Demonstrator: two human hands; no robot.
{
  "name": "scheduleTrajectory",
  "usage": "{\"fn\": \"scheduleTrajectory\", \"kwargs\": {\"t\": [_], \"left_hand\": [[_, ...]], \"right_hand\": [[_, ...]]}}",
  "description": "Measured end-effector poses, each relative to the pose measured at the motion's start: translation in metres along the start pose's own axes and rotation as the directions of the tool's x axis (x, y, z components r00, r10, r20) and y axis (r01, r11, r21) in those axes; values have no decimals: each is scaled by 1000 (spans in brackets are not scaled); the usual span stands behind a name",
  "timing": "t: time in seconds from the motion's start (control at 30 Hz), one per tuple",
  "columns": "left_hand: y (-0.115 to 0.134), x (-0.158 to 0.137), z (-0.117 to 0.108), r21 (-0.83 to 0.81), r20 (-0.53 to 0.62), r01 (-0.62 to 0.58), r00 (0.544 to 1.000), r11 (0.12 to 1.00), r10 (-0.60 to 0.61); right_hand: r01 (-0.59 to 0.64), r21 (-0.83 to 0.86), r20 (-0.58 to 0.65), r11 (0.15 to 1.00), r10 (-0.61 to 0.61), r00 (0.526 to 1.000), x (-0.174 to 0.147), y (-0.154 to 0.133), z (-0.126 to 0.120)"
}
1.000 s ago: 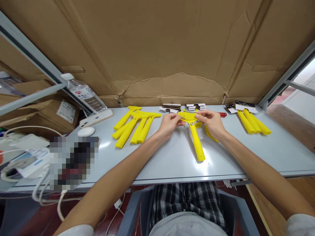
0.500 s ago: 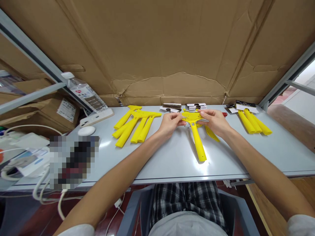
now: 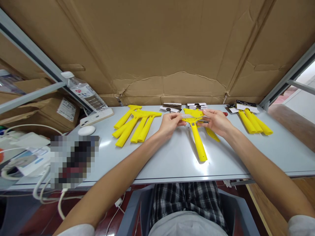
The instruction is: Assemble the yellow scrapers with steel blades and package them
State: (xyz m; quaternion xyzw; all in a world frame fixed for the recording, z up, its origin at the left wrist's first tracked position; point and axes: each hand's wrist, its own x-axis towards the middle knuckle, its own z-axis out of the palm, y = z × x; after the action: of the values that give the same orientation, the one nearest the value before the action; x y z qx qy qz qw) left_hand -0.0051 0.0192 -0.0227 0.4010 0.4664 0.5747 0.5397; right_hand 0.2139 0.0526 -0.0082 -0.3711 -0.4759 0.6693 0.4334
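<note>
A yellow T-shaped scraper (image 3: 199, 144) points its handle toward me, just above or on the table. My left hand (image 3: 170, 124) pinches the left end of its head. At the right end, my right hand (image 3: 216, 122) grips a flat yellow plate (image 3: 193, 112) that stands at the head's far side. Between plate and handle shows a pale, shiny strip (image 3: 189, 116); I cannot tell whether it is a blade. Another yellow piece (image 3: 212, 135) lies under my right hand. Small dark bits lie beneath the head, too small to name.
Several yellow handles (image 3: 126, 132) lie at the left. At the right are yellow handles with card tags (image 3: 253, 122). Folded cards (image 3: 171, 107) sit along the back by the cardboard (image 3: 192, 88). A plastic bottle (image 3: 85, 91), white power strip (image 3: 97, 117) and white round object (image 3: 86, 130) stand left.
The yellow plate has shifted away from the handle's head, and the pale strip now shows between them. My right hand has moved slightly right; my left hand stays in place.
</note>
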Motion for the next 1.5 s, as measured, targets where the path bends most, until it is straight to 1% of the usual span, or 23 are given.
{"fn": "scheduleTrajectory", "kwargs": {"t": [0.2, 0.43, 0.53, 0.7, 0.8, 0.87, 0.97, 1.13, 1.27, 1.33, 1.43, 1.5], "left_hand": [[1, -3, 2, -15, -77, 5, 997, 1000, -6], [0, -1, 2, 17, -96, 12, 995, 1000, -10], [0, -1, 2, 29, -86, 2, 996, 1000, 1], [4, -6, 5, 83, -72, -21, 997, 996, 27], [7, -8, 6, 96, -90, -25, 995, 995, 33], [8, -10, 7, 103, -99, -27, 994, 994, 37], [9, -11, 7, 117, -106, -22, 994, 993, 34], [8, -9, 5, 142, -112, -11, 993, 990, 27], [6, -8, 5, 150, -115, -16, 993, 989, 34], [6, -8, 5, 146, -114, -27, 993, 989, 44], [6, -9, 6, 143, -110, -46, 992, 989, 62], [6, -10, 7, 139, -114, -48, 991, 989, 64]], "right_hand": [[-7, -11, 10, 1000, 7, 1000, 0, 2, 1], [25, -19, 9, 1000, -25, 1000, 1, 4, 0], [38, -19, 18, 999, -37, 999, 1, 4, 2], [88, -83, -10, 993, -89, 996, 0, 6, 4], [87, -89, -13, 992, -88, 996, 0, 6, 3], [96, -87, -46, 992, -100, 994, 0, 4, 2], [136, -46, -134, 990, -141, 981, 0, -2, 0], [172, 23, -311, 985, -156, 938, 3, -8, -5], [287, -47, -351, 957, -285, 892, 10, -3, -10], [283, -106, -367, 953, -302, 880, 13, 0, -10], [212, -169, -350, 962, -260, 900, 14, 6, -6], [188, -208, -283, 960, -243, 928, 11, 9, -1]]}}
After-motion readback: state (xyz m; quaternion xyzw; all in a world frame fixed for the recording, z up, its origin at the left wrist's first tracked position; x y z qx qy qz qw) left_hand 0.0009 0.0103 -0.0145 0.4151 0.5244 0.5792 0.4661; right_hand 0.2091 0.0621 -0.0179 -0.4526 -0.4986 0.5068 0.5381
